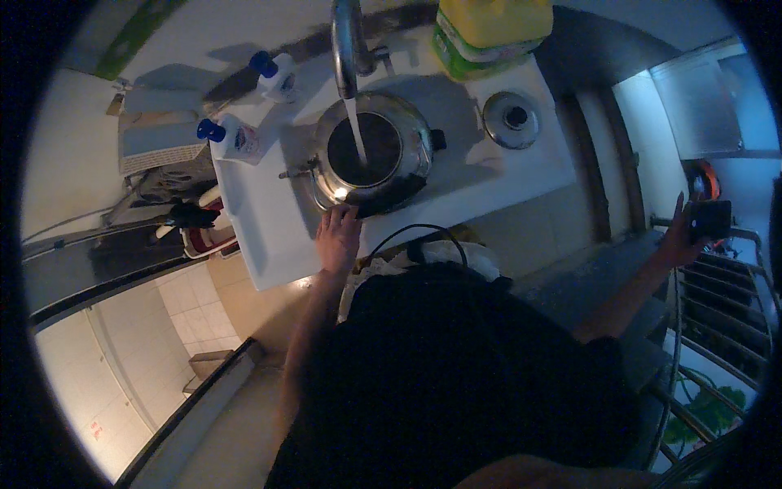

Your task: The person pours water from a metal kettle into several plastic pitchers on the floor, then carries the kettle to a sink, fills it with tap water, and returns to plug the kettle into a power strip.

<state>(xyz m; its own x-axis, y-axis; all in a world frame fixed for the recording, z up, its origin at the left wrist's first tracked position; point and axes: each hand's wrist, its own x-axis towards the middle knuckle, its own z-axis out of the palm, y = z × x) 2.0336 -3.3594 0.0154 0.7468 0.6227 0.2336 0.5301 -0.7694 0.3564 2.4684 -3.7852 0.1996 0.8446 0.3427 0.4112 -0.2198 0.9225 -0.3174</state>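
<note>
A stainless-steel kettle (421, 137) stands without its lid in the white sink (259, 244). Water runs from the metal faucet (344, 61) into its round opening. My left hand (339, 238) is at the kettle's near side, by its lowered handle and the sink's front rim; whether its fingers close on either cannot be told. The kettle lid (510, 122), with a black knob, lies on the sink's right ledge. Far to the right, my right hand (677, 239) holds a dark rectangular object (710, 221), upright beside a metal rack.
Two white bottles with blue caps (239, 139) (280, 79) stand on the left ledge. A yellow and green plastic jug (492, 40) is at the back right. The metal rack (721, 293) stands at the right; a red and white container (208, 238) sits left of the sink.
</note>
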